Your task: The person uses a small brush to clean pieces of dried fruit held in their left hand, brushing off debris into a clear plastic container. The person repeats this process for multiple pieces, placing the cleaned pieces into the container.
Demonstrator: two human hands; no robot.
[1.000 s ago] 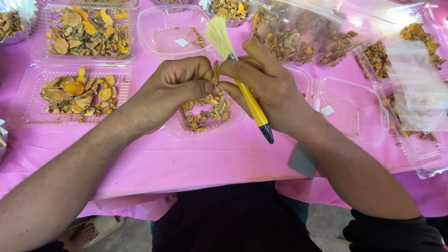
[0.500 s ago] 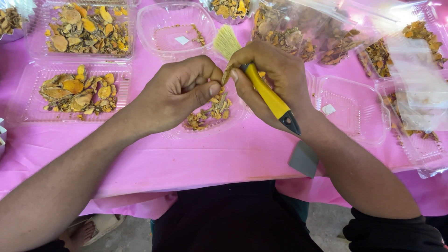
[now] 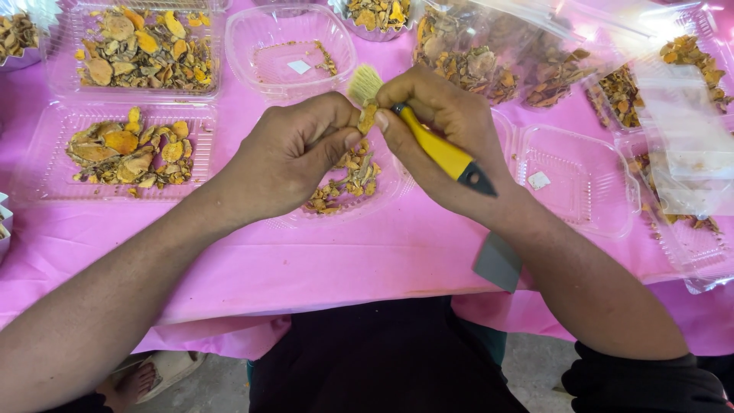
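Glossy yellow plastic on the brush handle (image 3: pixel 440 149), with pale, soft bristles (image 3: pixel 365 82). Dry, rough and matt on the orange-brown root chips (image 3: pixel 126 149). Clear, shiny thin plastic for the trays (image 3: pixel 569 180). Smooth pink cloth with a faint sheen over the worktop (image 3: pixel 344 264).

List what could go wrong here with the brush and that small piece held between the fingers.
1. The left hand pinches the small orange piece only by its fingertips; a firm stroke might flick it loose, though it would likely land in the clear tray underneath.
2. The brush in the right hand works beside an open container, so dust may drift into it.
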